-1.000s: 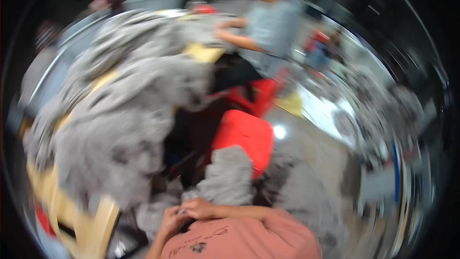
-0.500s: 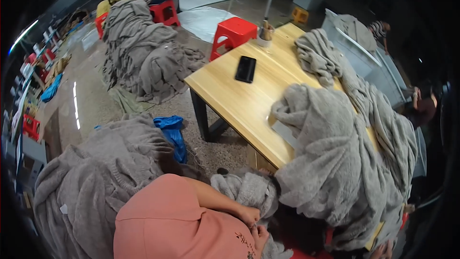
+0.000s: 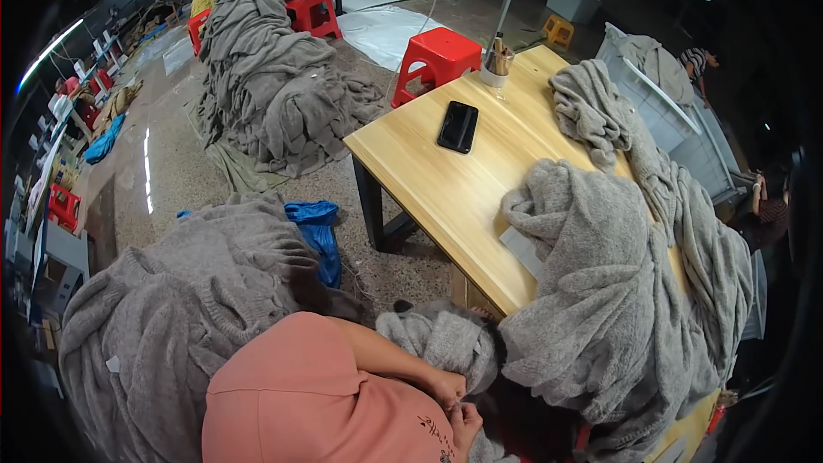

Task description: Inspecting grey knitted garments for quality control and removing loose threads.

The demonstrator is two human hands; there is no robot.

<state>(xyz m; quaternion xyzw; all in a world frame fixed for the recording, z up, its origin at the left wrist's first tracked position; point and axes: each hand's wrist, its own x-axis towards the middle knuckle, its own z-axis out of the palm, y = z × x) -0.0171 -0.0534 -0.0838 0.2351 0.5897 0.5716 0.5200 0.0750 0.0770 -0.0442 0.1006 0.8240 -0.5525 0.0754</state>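
Observation:
My left hand (image 3: 448,387) is closed, its fingertips pinched at the edge of a grey knit garment (image 3: 450,339) in my lap. Close against it, my right hand (image 3: 465,423) is closed too, thumb and fingers meeting the left fingertips on the same fuzzy cloth. The exact bit between the fingertips is too small to make out. More of this garment shows below the hands, and my left forearm crosses in front of part of it. A small white label sits on its upper right side.
A wooden table (image 3: 429,171) carries a black phone (image 3: 458,127), a cup of tools (image 3: 497,67) and heaped grey knitwear (image 3: 591,266). Another grey pile (image 3: 189,291) lies at my left, beside a blue plastic bag (image 3: 317,240). Beyond are a larger heap (image 3: 274,86) and a red stool (image 3: 439,56).
The whole view has shifted slightly, so the table and piles sit a little differently in it. Both hands stay pinched together at nearly the same spot.

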